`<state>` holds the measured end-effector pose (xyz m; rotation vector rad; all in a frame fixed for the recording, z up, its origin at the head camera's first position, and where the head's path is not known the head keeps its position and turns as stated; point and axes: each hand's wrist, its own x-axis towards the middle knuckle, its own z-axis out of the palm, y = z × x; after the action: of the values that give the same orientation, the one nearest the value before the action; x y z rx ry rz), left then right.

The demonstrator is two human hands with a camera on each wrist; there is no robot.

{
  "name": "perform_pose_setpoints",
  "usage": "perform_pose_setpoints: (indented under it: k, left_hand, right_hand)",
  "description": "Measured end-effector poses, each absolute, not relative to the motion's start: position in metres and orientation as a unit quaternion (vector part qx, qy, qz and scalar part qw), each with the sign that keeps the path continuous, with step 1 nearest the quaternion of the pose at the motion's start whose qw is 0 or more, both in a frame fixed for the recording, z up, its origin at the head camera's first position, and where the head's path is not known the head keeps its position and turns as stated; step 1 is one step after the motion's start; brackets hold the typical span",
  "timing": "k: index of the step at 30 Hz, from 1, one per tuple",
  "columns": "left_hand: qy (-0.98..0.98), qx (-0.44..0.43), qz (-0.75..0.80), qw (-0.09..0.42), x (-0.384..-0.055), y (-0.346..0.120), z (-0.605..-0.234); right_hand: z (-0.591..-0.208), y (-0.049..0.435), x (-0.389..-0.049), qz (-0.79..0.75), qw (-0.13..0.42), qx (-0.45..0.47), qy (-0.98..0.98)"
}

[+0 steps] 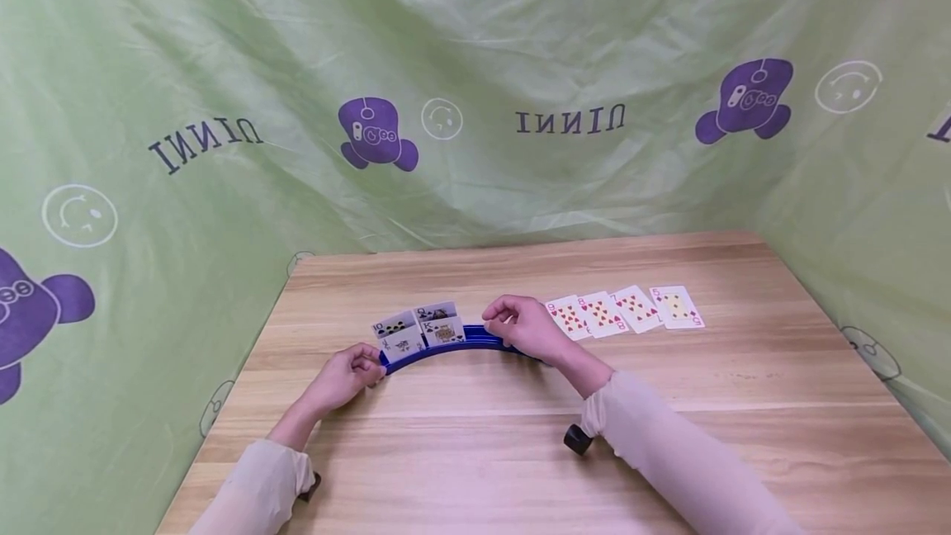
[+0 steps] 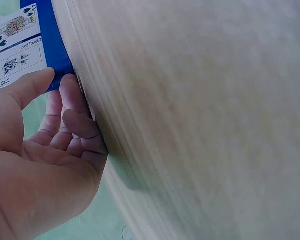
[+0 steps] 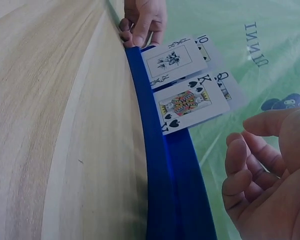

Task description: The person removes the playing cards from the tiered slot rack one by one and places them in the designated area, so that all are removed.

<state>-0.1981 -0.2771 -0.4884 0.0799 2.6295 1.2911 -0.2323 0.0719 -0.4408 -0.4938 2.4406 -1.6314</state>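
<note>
A curved blue card holder (image 1: pixel 470 345) rests on the table. My left hand (image 1: pixel 343 376) pinches its left end, thumb on the top and index finger at the edge. In its front row stand a joker (image 3: pixel 171 61) and a king of spades (image 3: pixel 190 103). Behind them, partly hidden, are a ten (image 1: pixel 392 325) and a queen (image 1: pixel 437 311). My right hand (image 1: pixel 529 329) hovers by the holder's right part with fingers loosely bent and nothing between them. It overlaps that end of the holder in the head view.
Right of my right hand, several red-suited cards lie face up in a row: a nine (image 1: pixel 570 319), an eight (image 1: pixel 603 314), a seven (image 1: pixel 636 309) and a diamond card (image 1: pixel 676 307). A green printed curtain (image 1: pixel 475 180) surrounds the wooden table (image 1: pixel 461 444) at the back and sides.
</note>
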Motion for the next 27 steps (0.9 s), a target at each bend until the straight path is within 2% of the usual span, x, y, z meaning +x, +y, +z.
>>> perform_pose_setpoints:
  k: [15,27]
  left_hand:
    - [0.893,0.017,0.437,0.107,-0.197,-0.277,-0.491]
    - [0.897,0.032,0.430,0.096,-0.193,-0.269,-0.483]
  right_hand:
    - [-0.449,0.052,-0.236,-0.550,0.101,-0.152,0.815]
    - [-0.452,0.040,-0.239,-0.549,0.089,-0.147,0.818]
